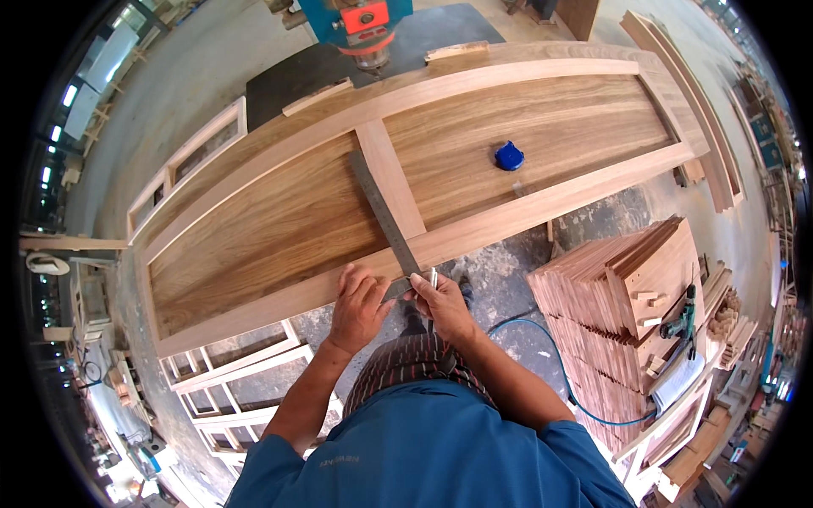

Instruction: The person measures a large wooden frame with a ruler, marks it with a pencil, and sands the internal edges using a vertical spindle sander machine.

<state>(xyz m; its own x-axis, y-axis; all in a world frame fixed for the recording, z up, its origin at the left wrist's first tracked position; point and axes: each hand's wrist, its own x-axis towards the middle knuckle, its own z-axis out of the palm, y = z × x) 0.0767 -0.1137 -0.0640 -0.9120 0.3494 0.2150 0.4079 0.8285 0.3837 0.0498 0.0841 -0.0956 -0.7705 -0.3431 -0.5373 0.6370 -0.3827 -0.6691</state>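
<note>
Pressing square [383,212] against door's [279,212] near edge.

Door panel [279,220]: bare wood left of centre, free passage there. Steel square [385,216] lies along the cross rail [391,179] at centre. Blue tape measure [509,156] sits right of centre. Drill head [366,25] overhangs the top edge. Stacked boards [618,296] block the lower right.

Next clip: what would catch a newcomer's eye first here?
The long, pale wooden panelled door frame fills the middle, lying flat. At its near edge the left hand presses down a grey metal square ruler while the right hand holds a thin pencil-like marker beside it. A small blue round object sits on the right panel.
</note>
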